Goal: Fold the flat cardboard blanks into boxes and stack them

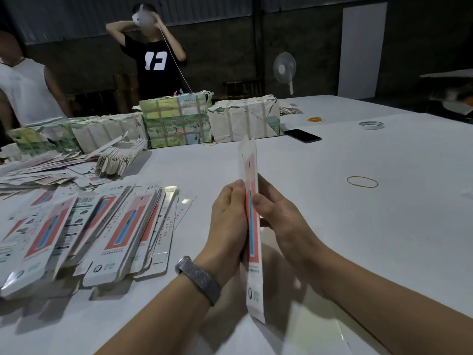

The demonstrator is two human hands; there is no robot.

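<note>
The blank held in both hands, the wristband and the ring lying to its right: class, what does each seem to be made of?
Blank: thin printed card, slightly glossy; it holds a crisp flat edge where the left hand and right hand pinch it.
Wristband: probably woven metal mesh; grey with a fine glinting texture.
Ring: likely a rubber band; a thin tan loop lying limp on the table.

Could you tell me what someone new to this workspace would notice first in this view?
First, the long cardboard blank held on edge at centre, pinched between the left hand and right hand above the white table. To the left lies a spread of flat printed blanks. Behind them, taped paper-wrapped bundles line the table's far edge.
</note>
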